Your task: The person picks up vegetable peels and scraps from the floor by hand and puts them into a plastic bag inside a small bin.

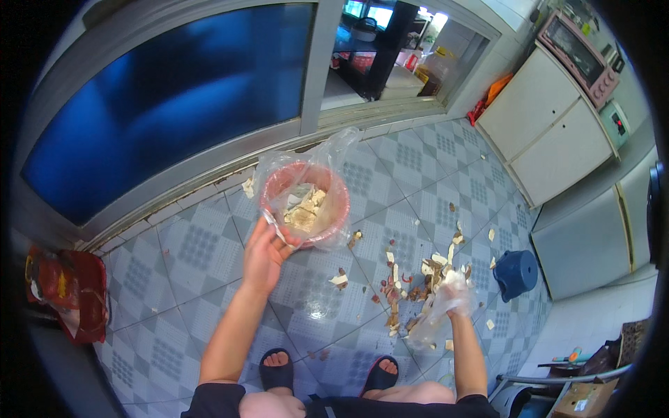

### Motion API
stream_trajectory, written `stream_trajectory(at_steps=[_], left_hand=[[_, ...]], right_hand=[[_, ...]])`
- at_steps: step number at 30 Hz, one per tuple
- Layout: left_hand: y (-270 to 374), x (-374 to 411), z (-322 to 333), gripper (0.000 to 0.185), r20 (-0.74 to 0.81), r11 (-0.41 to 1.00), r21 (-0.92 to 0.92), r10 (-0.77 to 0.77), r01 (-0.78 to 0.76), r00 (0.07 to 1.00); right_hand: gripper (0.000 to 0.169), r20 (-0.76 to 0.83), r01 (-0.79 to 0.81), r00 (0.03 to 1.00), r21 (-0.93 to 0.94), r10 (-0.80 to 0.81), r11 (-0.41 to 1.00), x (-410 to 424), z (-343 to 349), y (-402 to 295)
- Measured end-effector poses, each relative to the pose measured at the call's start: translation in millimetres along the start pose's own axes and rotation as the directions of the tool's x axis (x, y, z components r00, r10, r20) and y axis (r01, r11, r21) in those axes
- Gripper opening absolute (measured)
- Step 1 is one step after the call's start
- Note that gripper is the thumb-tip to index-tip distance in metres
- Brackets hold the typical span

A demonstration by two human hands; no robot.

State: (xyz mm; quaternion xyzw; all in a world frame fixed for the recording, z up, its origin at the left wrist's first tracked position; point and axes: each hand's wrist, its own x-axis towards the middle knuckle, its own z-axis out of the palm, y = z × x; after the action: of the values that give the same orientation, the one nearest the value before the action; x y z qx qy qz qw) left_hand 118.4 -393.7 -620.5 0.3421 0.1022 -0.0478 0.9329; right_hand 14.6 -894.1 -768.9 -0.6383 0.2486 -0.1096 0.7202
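Observation:
My left hand (265,256) grips the rim of a clear plastic liner bag (334,149) at the near edge of a pink bin (342,211). Pale and whitish scraps (303,211) lie inside the bin. Off to the right, my right hand (459,300) is wrapped in another clear plastic bag (431,321), held low over a heap of peelings (431,269). Pale bits show at its fingers, but the film blurs what lies under them. Brown, cream and reddish peelings (393,292) spread across the tiles left of that hand.
A blue plastic stool (516,274) stands right of the heap, before a grey refrigerator (580,240). Behind are a white cabinet (543,115) and a sliding door (308,68). A red bag (73,298) sits far left. A metal rack (564,379) edges the lower right.

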Motion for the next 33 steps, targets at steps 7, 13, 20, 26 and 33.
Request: stream_trajectory(at_steps=[7,13,20,26,33], left_hand=[[-15.2,-10.6,-5.7,0.048,0.025,0.997,-0.075,0.01,-0.008,1.0],[-15.4,-9.7,-12.7,0.048,-0.001,0.985,-0.167,0.028,-0.028,1.0],[-2.3,-4.5,-32.9,0.05,-0.035,0.99,-0.115,0.077,-0.081,0.996],[8.7,-1.2,-29.8,0.051,0.019,0.995,-0.042,0.092,-0.091,0.996],[9.4,-1.9,-14.2,0.051,0.084,0.996,-0.02,0.084,-0.083,0.993]], right_hand=[[0.015,0.743,-0.479,0.667,0.369,0.056,0.796,40.6,241.5,-134.2],[0.029,0.546,-0.406,0.834,0.506,0.081,0.761,40.2,436.6,-124.4],[0.038,0.625,0.621,0.777,-0.743,-0.073,0.249,42.0,456.1,-66.7],[0.04,0.818,0.671,0.568,-0.396,-0.09,0.627,42.6,425.4,-74.7],[0.036,0.881,0.511,0.472,-0.244,-0.032,0.824,54.2,448.9,-111.8]])
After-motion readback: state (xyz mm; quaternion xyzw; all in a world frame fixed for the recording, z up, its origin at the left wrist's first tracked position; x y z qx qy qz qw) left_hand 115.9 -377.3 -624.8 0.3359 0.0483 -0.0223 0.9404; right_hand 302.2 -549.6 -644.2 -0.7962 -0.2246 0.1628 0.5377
